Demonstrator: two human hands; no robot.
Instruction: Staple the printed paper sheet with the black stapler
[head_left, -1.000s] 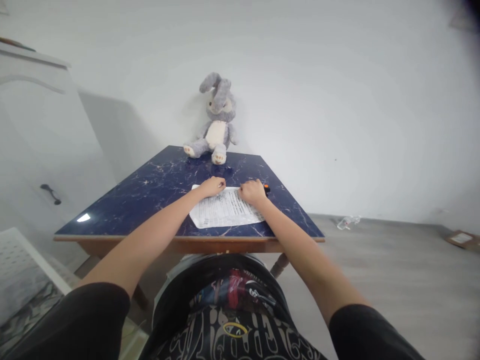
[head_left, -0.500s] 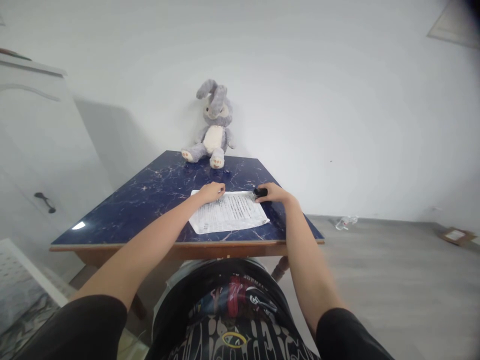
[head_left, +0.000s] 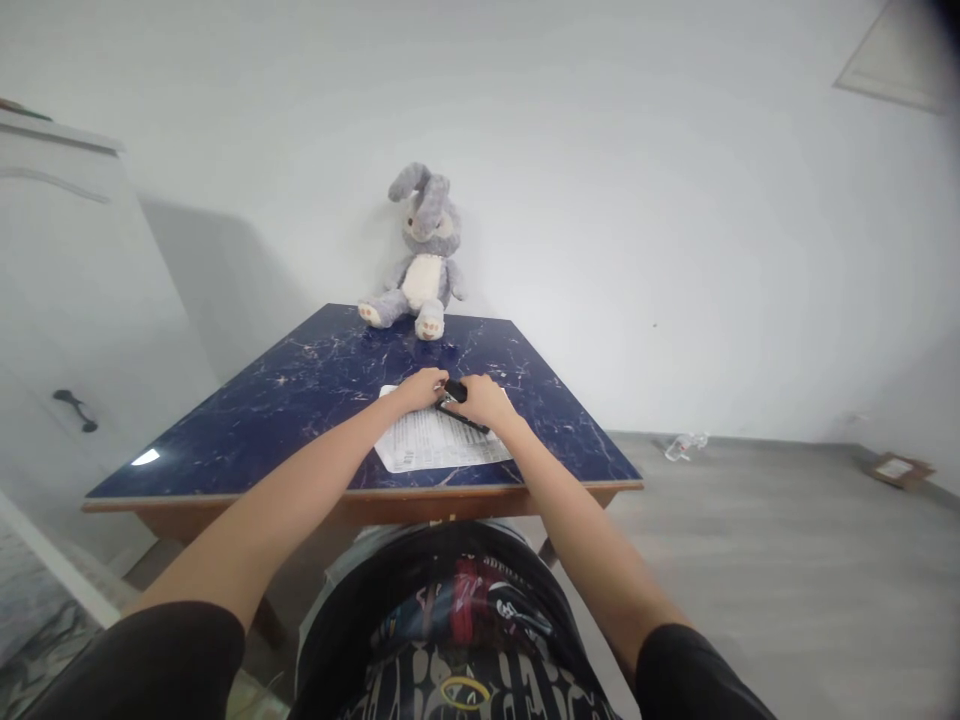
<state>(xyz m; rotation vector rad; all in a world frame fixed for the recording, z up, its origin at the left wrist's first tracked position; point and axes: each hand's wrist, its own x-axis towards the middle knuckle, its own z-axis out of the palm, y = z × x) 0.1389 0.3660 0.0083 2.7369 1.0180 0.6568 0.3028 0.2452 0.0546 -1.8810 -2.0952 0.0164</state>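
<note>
A printed sheet of white paper (head_left: 416, 445) lies on the blue marble-patterned table (head_left: 300, 400), its right part covered by my right hand and forearm. My right hand (head_left: 486, 400) is closed around a black stapler (head_left: 455, 391) over the sheet. The stapler's top and long lower arm stand apart, with bare metal showing between them. At the stapler's front end, my left hand (head_left: 424, 388) has its fingers curled together, touching or nearly touching it. Whatever those fingertips pinch is too small to make out.
A grey plush rabbit (head_left: 424, 270) sits at the table's back edge against the white wall. To the left stands a white cabinet (head_left: 60, 300) with a dark handle. Crumpled clear plastic (head_left: 685, 446) and a brown cardboard piece (head_left: 900, 470) lie on the floor at right.
My right hand has brought the stapler leftward from the paper's right corner to my left hand. The stapler now shows spread apart. My left hand has stayed nearly in place.
</note>
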